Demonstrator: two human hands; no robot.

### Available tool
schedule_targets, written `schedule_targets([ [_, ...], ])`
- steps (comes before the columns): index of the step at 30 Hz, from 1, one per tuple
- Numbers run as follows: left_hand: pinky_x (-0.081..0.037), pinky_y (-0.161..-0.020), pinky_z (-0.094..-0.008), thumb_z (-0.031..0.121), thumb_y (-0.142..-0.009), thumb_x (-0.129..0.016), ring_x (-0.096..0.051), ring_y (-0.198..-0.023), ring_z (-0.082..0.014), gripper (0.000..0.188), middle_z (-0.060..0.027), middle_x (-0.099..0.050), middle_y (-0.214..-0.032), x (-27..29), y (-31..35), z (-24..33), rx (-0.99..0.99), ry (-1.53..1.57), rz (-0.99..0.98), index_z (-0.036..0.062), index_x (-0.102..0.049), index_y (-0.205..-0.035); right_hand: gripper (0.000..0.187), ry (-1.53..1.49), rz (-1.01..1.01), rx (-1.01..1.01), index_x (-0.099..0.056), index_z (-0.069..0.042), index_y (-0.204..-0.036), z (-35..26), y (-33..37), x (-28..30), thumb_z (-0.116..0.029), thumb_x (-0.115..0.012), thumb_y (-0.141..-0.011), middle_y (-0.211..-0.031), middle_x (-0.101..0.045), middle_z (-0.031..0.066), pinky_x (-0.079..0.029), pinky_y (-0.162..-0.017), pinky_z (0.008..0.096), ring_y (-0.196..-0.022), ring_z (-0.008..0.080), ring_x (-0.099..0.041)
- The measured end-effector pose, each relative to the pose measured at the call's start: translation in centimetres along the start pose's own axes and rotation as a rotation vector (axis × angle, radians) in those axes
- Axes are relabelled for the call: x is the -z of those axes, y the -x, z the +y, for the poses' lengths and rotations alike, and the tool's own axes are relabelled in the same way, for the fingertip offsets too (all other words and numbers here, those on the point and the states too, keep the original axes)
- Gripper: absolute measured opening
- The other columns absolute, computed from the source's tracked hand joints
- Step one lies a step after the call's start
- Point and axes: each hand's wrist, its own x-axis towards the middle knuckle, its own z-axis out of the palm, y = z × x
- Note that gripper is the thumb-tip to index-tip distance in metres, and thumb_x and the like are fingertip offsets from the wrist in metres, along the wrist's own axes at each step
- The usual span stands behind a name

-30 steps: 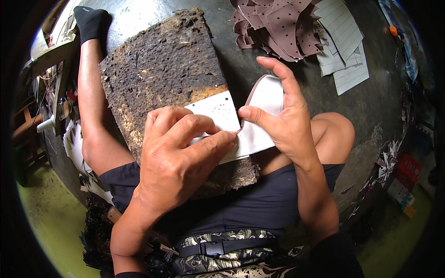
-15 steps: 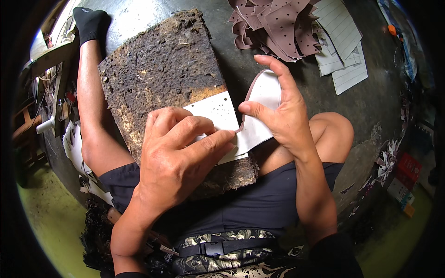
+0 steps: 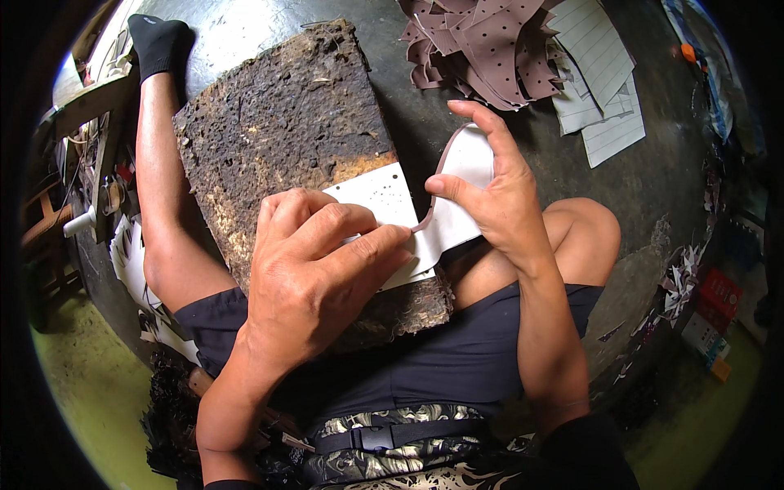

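Observation:
My left hand is over the near part of a rough, dark slab. Its thumb and forefinger are closed on the left end of a curved piece of sheet material, white on the face toward me with a brown edge. On the right, my right hand has the same piece between its thumb and fingers, the forefinger curving past its rounded far end. Under the left fingers a white card with small dark holes lies on the slab; my hand covers part of it.
Beyond the slab is a heap of brown cut pieces with dark dots. Lined paper sheets lie to its right. My black-socked foot is at far left. White scraps and a red packet are on the right.
My right thumb has shifted slightly to the right on the curved piece, whose narrow middle bends a little more. My left hand keeps its pinch in nearly the same place.

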Motion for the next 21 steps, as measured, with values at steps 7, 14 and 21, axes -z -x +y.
schedule_targets([
  [7, -0.049, -0.090, -0.0430, 0.020, -0.085, -0.097, -0.066, -0.098, -0.0243, 0.031, 0.0029, -0.074, -0.104, -0.1, -0.1, -0.3, -0.008, 0.008, 0.006, 0.0188, -0.088, -0.114, 0.081, -0.042, -0.035, -0.102, -0.064, -0.015, -0.160, 0.0, 0.3, 0.5, -0.004, -0.096, -0.087, -0.151, -0.074, 0.0056, -0.055, -0.109, 0.0313, -0.123, 0.0131, -0.068],
  [14, -0.047, -0.086, -0.0426, 0.021, -0.084, -0.097, -0.065, -0.096, -0.0235, 0.027, 0.0036, -0.073, -0.103, -0.2, -0.2, -0.5, -0.003, 0.002, 0.004, 0.0197, -0.086, -0.109, 0.078, 0.002, -0.015, -0.025, -0.066, -0.014, -0.158, 0.8, 0.1, 0.6, -0.004, -0.097, -0.087, -0.132, -0.074, 0.0005, -0.056, -0.100, 0.0292, -0.111, 0.0098, -0.065],
  [21, -0.045, -0.086, -0.0423, 0.025, -0.084, -0.098, -0.064, -0.095, -0.0217, 0.026, 0.0051, -0.071, -0.103, -1.2, -0.2, -0.5, -0.018, -0.010, 0.065, 0.0228, -0.085, -0.107, 0.070, -0.038, -0.055, -0.160, -0.067, -0.014, -0.153, 1.2, 0.2, 1.6, -0.005, -0.095, -0.089, -0.113, -0.076, 0.0037, -0.059, -0.090, 0.0320, -0.097, 0.0090, -0.067],
])
